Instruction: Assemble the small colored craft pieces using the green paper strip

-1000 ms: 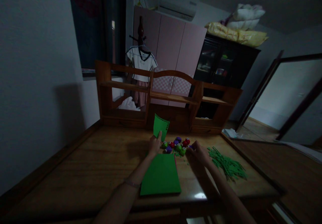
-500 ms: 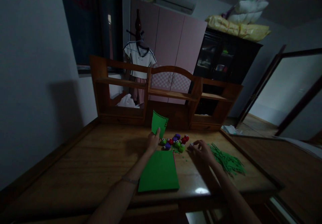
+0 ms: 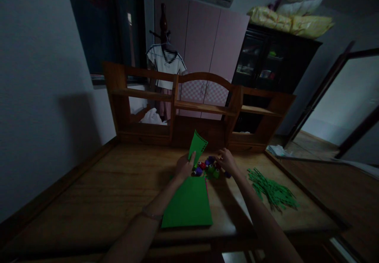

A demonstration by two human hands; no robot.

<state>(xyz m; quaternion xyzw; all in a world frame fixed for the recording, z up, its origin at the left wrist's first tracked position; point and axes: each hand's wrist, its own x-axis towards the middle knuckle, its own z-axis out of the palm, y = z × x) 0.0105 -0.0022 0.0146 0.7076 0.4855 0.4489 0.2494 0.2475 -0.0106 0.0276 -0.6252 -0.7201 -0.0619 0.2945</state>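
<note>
My left hand (image 3: 184, 166) is closed on a green paper sheet (image 3: 197, 146), held upright, with a row of small holes along its edges. Just right of it sits a cluster of small red, green and purple craft punches with white eye-like spots, among them a green punch (image 3: 216, 173) and a purple punch (image 3: 198, 171). Over the right side of this cluster is my right hand (image 3: 227, 161), its fingers curved and apart beside a red punch it partly covers. Another purple punch (image 3: 227, 174) lies below that wrist. A stack of green paper (image 3: 188, 204) lies in front.
Shredded green paper strips (image 3: 272, 190) are heaped on the right of the wooden table (image 3: 112, 192). Tiny green scraps lie by the punches. A low wooden shelf unit (image 3: 204, 107) rises along the back edge. The wall stands at the left.
My right hand has left the purple punch on the table and moved up and left to the cluster's back right. The sheet in my left hand has turned and shifted slightly right.
</note>
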